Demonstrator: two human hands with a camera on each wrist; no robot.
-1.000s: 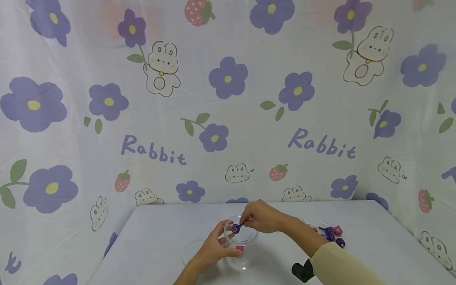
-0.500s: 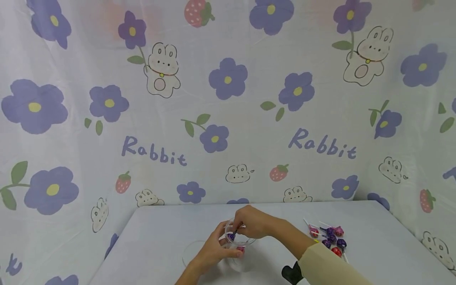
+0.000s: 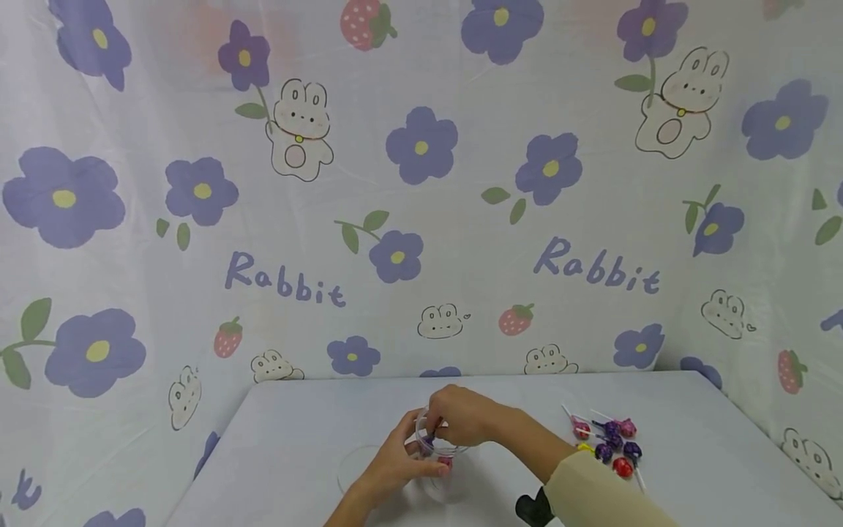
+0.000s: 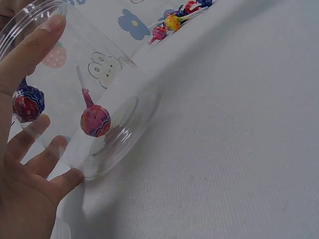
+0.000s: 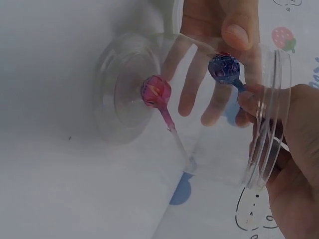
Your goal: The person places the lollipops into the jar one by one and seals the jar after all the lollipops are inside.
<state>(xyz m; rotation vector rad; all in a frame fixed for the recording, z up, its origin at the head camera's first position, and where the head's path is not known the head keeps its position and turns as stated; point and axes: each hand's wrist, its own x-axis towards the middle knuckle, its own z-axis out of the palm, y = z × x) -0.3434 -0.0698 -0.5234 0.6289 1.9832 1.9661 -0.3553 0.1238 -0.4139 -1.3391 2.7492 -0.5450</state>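
My left hand point(image 3: 394, 462) grips a clear plastic jar point(image 4: 119, 154) round its side, thumb on one side and fingers on the other. A pink lollipop point(image 4: 95, 120) lies inside near the jar's bottom, its white stick pointing toward the mouth. My right hand point(image 3: 464, 416) reaches in through the jar's mouth and pinches a purple-blue lollipop point(image 5: 224, 68) by the neck of its wrapper. This lollipop hangs head-down inside the jar, above the pink one. In the head view the right hand covers part of the jar's rim.
Several wrapped lollipops point(image 3: 612, 433) lie in a loose pile on the white table point(image 3: 283, 468), to the right. A clear round lid point(image 3: 349, 468) lies left of the jar, partly behind the left forearm. A patterned curtain point(image 3: 421, 219) hangs behind the table.
My right hand has moved down and slightly left, carrying the purple-blue lollipop from the jar's mouth to inside it. The left hand has stayed in place, and the right sleeve has uncovered more lollipops.
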